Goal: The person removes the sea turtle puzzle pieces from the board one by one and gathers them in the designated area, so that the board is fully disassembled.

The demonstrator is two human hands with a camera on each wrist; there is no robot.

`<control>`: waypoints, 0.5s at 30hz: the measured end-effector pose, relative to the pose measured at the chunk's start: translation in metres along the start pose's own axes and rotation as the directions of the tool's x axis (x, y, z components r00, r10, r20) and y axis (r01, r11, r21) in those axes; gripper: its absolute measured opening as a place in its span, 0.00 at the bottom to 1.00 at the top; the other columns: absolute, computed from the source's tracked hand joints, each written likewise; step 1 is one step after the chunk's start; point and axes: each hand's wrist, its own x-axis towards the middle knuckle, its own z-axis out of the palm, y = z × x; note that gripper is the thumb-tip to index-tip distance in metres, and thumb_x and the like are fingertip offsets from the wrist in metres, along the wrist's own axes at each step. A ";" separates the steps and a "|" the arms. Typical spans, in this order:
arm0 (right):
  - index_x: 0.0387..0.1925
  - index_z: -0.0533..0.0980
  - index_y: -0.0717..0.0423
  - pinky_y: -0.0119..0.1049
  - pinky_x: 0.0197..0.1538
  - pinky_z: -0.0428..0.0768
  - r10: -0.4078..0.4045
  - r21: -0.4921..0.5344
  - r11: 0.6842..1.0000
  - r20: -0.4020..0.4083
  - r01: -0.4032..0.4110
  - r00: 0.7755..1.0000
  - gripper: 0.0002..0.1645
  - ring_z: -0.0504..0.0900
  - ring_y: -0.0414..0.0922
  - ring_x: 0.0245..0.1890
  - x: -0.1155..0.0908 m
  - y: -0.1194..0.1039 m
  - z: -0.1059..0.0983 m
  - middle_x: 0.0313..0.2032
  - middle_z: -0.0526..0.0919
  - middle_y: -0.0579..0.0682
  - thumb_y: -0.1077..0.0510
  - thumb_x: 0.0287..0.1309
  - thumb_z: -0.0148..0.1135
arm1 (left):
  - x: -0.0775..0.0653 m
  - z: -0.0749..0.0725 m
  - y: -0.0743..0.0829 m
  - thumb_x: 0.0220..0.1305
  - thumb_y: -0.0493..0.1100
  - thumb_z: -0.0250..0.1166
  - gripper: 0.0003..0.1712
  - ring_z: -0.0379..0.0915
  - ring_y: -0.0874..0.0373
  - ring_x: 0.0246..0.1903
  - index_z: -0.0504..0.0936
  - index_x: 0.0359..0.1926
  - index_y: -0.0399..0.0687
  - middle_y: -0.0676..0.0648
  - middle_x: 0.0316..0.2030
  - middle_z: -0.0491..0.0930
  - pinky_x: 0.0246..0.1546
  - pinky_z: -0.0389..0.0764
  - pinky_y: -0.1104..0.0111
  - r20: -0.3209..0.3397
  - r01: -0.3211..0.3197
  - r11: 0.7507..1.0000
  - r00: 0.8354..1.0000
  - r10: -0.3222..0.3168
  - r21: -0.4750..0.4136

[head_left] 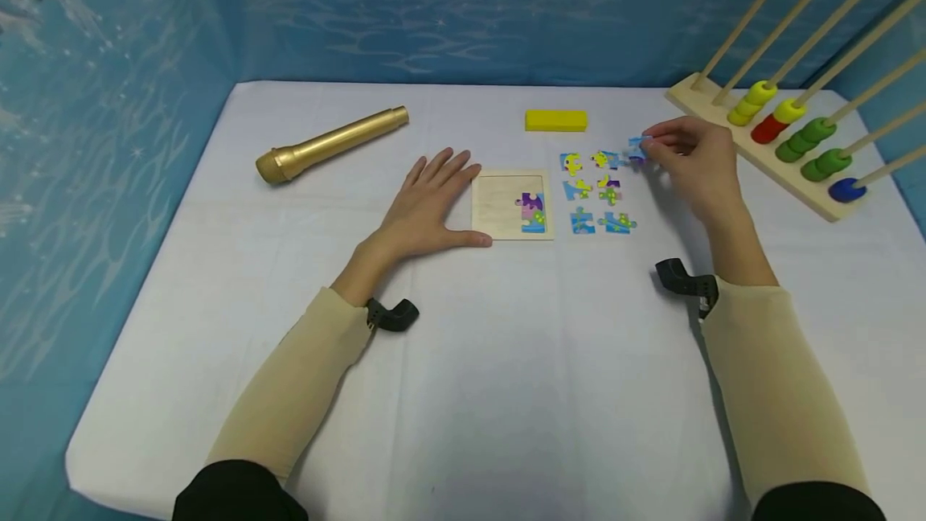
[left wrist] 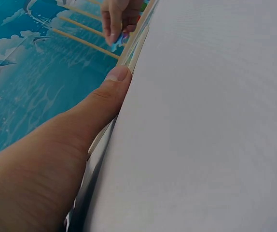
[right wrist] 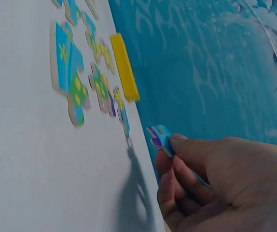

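A square wooden puzzle tray (head_left: 495,215) lies mid-table, with joined purple, green and blue pieces (head_left: 533,215) in its lower right corner. My left hand (head_left: 427,211) is spread flat at the tray's left side, fingers straight; its thumb touches the tray's near left corner, as the left wrist view also shows. My right hand (head_left: 690,155) pinches a blue and purple puzzle piece (right wrist: 161,139) between thumb and fingers, raised above the table. To its left, several loose puzzle pieces (head_left: 617,223) lie in rows beside the tray.
A yellow block (head_left: 556,121) lies behind the pieces. At the far left rests a gold tube (head_left: 333,145). A wooden bead counter (head_left: 767,153) with tall rods stands at the right, close to my right hand. Blue patterned cloth (head_left: 448,14) hangs behind the white table.
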 end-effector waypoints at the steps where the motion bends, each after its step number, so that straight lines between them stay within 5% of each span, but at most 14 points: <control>1: 0.63 0.81 0.51 0.18 0.43 0.75 0.018 -0.021 1.000 0.003 -0.018 1.000 0.23 0.76 0.36 0.42 0.001 0.002 -0.002 0.41 0.81 0.33 0.46 0.74 0.64 | 0.000 0.000 0.000 0.55 0.81 0.68 0.66 0.33 0.51 0.85 0.54 0.85 0.56 0.49 0.85 0.47 0.84 0.32 0.50 -0.003 0.000 1.000 1.000 0.000 0.001; 15: 0.66 0.80 0.53 0.23 0.51 0.73 0.027 -0.215 0.976 -0.010 -0.029 1.000 0.28 0.74 0.39 0.48 0.003 0.019 -0.008 0.51 0.82 0.46 0.43 0.76 0.59 | -0.001 -0.001 0.000 0.55 0.81 0.67 0.66 0.31 0.52 0.85 0.53 0.85 0.57 0.50 0.85 0.46 0.84 0.30 0.51 0.010 0.004 1.000 1.000 -0.004 -0.002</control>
